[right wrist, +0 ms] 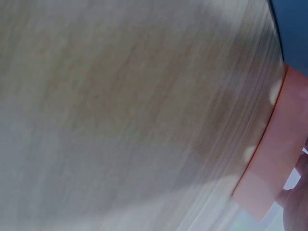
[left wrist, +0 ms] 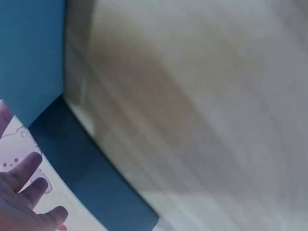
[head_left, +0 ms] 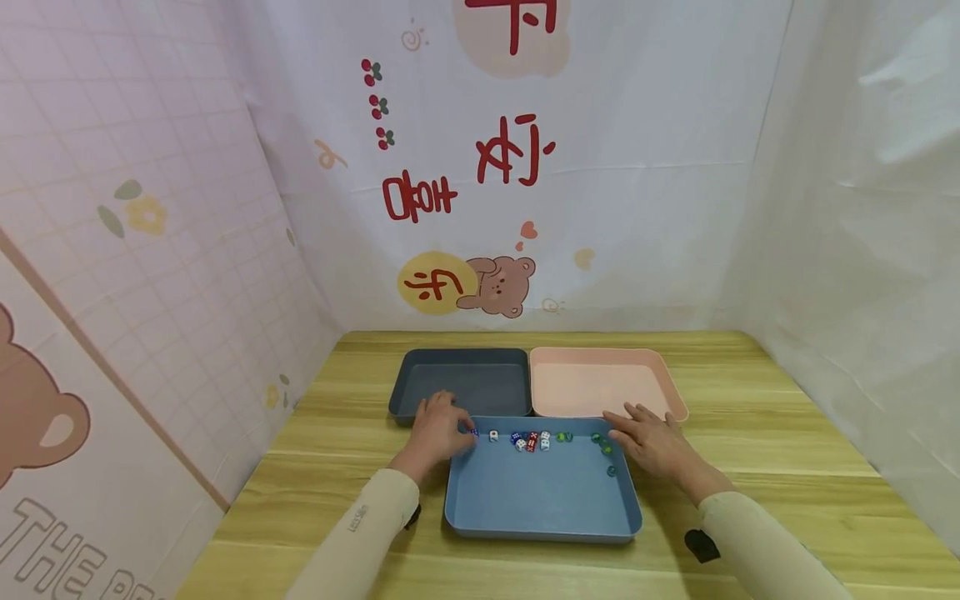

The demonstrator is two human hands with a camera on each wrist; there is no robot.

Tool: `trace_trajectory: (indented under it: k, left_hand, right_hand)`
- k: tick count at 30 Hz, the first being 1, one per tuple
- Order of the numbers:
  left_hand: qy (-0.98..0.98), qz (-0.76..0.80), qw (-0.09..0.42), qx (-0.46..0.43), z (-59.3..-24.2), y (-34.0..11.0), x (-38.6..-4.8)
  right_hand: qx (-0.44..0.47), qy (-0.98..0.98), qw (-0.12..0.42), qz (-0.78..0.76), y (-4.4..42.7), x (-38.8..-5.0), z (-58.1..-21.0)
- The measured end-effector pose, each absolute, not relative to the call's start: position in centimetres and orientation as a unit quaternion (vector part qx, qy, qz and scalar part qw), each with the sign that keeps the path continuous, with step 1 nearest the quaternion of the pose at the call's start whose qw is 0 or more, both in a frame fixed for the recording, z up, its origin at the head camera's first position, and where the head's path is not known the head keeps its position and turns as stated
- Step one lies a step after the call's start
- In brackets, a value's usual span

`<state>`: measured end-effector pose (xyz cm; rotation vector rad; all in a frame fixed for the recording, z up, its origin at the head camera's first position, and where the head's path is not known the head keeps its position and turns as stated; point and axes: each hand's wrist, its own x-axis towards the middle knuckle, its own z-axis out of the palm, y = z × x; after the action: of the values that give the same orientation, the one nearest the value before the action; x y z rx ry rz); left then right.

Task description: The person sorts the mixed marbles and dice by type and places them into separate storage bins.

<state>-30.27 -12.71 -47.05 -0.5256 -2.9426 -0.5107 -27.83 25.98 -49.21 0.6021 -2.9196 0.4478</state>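
A blue tray (head_left: 543, 492) holds several dice and green glass marbles near its far wall. My left hand (head_left: 435, 432) reaches over the tray's far left corner, its thumb and index finger curled round a blue die (head_left: 474, 432). Its other fingers are spread in the left wrist view. Over the right rim is my right hand (head_left: 651, 440), fingers loosely extended beside the green marbles (head_left: 606, 448), with nothing seen in its grasp. Between the hands lie a white die (head_left: 493, 436), a red die (head_left: 532, 442) and more white and blue dice.
Behind the blue tray, a dark blue-grey tray (head_left: 465, 383) stands at left and a pink tray (head_left: 603, 383) at right, side by side. All rest on a wood-grain table (head_left: 330, 467). Printed white cloth (head_left: 637, 167) hangs around the back and sides.
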Motion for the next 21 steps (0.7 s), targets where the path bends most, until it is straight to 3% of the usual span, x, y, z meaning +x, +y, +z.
trace_trajectory:
  k: [21]
  left_hand:
    - [-0.979,-0.158,0.06,-0.114,-43.5,-14.7,-36.0]
  right_hand:
    - [0.207,-0.965,0.065,0.148,26.3,-28.1,-49.3]
